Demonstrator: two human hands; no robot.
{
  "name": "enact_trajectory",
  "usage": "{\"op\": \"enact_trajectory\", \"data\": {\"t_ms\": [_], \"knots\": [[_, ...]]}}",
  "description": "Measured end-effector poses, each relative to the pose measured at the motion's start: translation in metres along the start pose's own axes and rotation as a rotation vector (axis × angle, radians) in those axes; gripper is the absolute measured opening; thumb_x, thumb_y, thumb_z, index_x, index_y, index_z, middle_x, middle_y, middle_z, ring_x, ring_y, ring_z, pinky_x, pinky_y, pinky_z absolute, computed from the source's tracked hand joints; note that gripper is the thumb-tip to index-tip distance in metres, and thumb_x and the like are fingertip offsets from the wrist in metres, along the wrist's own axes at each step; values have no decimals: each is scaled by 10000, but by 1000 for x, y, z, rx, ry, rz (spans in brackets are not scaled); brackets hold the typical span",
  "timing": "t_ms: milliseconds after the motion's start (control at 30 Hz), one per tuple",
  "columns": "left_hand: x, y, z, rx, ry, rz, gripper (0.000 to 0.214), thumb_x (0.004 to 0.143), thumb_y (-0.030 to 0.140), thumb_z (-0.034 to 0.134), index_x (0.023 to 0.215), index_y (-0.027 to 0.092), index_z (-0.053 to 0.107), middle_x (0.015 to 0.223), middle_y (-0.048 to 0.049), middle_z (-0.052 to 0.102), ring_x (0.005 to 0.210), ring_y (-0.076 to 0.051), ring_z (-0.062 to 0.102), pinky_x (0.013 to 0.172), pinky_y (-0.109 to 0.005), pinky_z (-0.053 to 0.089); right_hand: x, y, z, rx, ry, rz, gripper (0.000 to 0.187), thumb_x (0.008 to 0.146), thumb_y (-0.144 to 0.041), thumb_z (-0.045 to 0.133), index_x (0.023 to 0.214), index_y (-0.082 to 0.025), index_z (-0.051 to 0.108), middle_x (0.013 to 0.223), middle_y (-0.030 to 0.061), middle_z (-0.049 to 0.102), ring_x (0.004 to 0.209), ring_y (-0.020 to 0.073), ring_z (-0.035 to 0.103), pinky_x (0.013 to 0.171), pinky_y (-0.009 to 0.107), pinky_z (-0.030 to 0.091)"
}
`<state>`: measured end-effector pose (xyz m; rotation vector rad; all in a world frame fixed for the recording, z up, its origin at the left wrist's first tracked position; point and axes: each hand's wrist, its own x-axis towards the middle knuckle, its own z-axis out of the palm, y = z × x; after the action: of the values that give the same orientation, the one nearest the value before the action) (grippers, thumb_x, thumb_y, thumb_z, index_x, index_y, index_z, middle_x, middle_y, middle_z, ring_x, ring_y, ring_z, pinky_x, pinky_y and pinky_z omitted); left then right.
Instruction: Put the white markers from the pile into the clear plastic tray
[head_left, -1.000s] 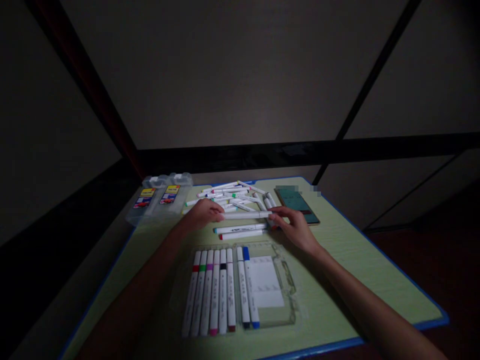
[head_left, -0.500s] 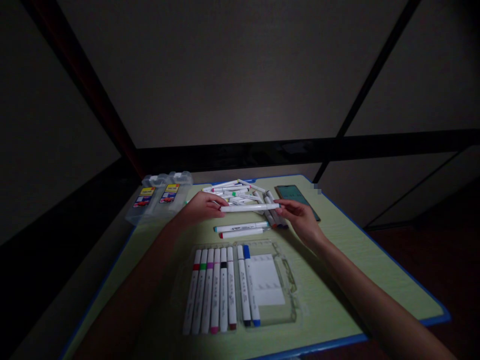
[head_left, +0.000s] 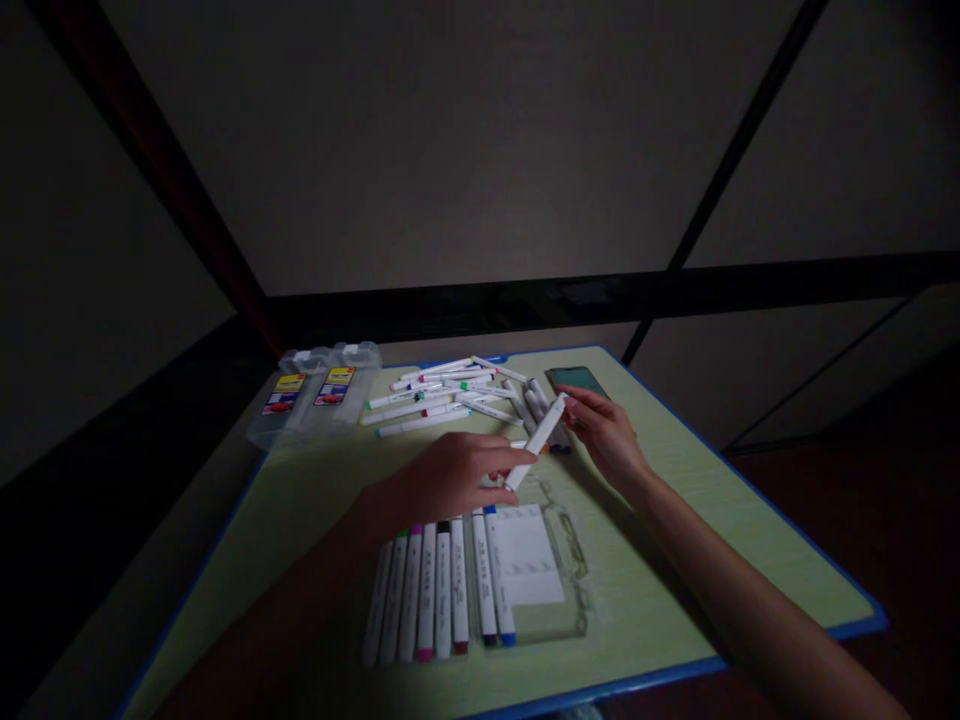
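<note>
A white marker (head_left: 541, 438) is held at a slant above the table, its upper end toward the right. My left hand (head_left: 457, 472) is closed on its lower end. The fingers of my right hand (head_left: 606, 428) pinch its upper end. Just below the hands lies a clear plastic case (head_left: 583, 600), with a row of white markers (head_left: 424, 595) on its left side and a blue-capped marker (head_left: 501, 590) beside a white card (head_left: 532, 560). My left hand hides the tops of some of these markers.
Loose white markers (head_left: 427, 405) are heaped toward the back of the green table (head_left: 675, 560). A phone (head_left: 577, 379) lies at the back right, partly behind my right hand. Clear cases with colourful labels (head_left: 334, 386) stand at the back left.
The held marker has swung from level to slanted. My left hand has moved right and nearer to me, over the case's top edge. My right hand has shifted slightly.
</note>
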<state>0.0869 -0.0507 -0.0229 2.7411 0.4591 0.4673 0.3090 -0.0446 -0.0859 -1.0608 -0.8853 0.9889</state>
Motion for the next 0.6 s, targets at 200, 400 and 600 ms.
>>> {"op": "enact_trajectory", "data": {"t_ms": [200, 400, 600], "knots": [[1, 25, 14, 247, -112, 221, 191, 813, 318, 555, 878, 151, 622, 736, -20, 629, 651, -127, 570, 584, -250, 392, -9, 4, 10, -29, -114, 22, 254, 596, -383, 708, 755, -205, 621, 627, -40, 598, 549, 83, 523, 546, 217, 419], [-7, 48, 31, 458, -167, 284, 104, 797, 192, 546, 703, 157, 576, 612, 11, 596, 559, -127, 544, 559, -272, 399, -21, -1, 19, -118, -293, 33, 289, 638, -407, 681, 812, -188, 608, 646, -25, 606, 557, 92, 527, 553, 223, 416], [-18, 60, 46, 533, -143, 366, 134, 722, 124, 573, 596, 164, 550, 516, -2, 546, 438, -134, 505, 378, -284, 307, -33, -6, 23, -257, -453, -6, 288, 683, -416, 645, 846, -180, 620, 682, -14, 584, 607, 109, 520, 588, 241, 413]]}}
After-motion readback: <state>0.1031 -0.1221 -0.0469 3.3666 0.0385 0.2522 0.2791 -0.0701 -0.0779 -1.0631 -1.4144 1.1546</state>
